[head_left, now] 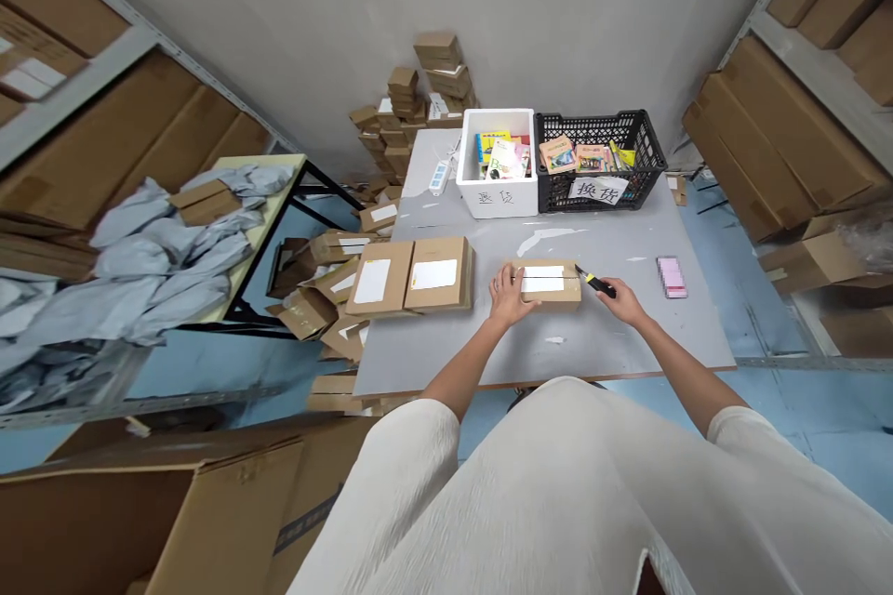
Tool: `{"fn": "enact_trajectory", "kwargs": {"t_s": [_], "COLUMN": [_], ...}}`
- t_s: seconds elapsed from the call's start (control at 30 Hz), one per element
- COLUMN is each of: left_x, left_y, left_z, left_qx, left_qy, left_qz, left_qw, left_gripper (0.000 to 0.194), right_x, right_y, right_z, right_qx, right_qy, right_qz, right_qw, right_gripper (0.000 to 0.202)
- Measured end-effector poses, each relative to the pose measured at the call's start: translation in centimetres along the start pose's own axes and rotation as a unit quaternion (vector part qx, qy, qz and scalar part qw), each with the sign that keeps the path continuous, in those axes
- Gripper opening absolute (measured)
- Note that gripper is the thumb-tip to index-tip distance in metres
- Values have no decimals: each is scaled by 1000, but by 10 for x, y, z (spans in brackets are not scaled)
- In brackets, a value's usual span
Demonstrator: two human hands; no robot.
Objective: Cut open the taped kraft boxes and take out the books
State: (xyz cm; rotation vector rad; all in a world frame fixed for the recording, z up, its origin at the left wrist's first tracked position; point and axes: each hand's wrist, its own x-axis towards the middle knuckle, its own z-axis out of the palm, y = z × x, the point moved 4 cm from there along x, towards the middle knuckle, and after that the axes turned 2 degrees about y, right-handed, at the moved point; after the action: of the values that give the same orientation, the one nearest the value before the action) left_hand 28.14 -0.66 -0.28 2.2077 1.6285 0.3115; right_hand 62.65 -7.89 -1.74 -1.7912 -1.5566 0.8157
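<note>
A small cardboard box with a white label lies on the grey table in front of me. A dark line runs lengthwise across the label. My left hand grips the box's left end, thumb along its near side and fingers over the top. In my right hand is a black and yellow utility knife, held in closed fingers. Its blade points left and meets the box's right end near the top edge; whether it has gone into the cardboard I cannot tell.
Left of the box sit two labelled cartons. At the back stand a white bin and a black crate, both holding books. A power strip and a phone lie on the table. Boxes pile up left of it.
</note>
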Motion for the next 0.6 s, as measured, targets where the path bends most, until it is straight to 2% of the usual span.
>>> {"fn": "enact_trajectory", "kwargs": {"t_s": [0.13,0.23,0.43,0.6], "left_x": [-6,-8,-8,7], "left_y": [-17,-24,-15,0], "left_z": [5,9,2,-3], "left_qx": [-58,-98,-78,-52], "left_qy": [-15,-22,-35,-51], "left_qz": [-60,-92,-75,-45], "left_qw": [996,991,994,996], "left_gripper": [108,101,85,70], "right_x": [12,14,15,23], "right_y": [-23,-31,-24,-22], "right_z": [29,39,26,15], "right_qx": [88,123,131,163], "right_qy": [-33,-39,17,57], "right_qz": [2,6,49,59], "right_qw": [996,992,990,983], "right_gripper": [53,54,56,59]}}
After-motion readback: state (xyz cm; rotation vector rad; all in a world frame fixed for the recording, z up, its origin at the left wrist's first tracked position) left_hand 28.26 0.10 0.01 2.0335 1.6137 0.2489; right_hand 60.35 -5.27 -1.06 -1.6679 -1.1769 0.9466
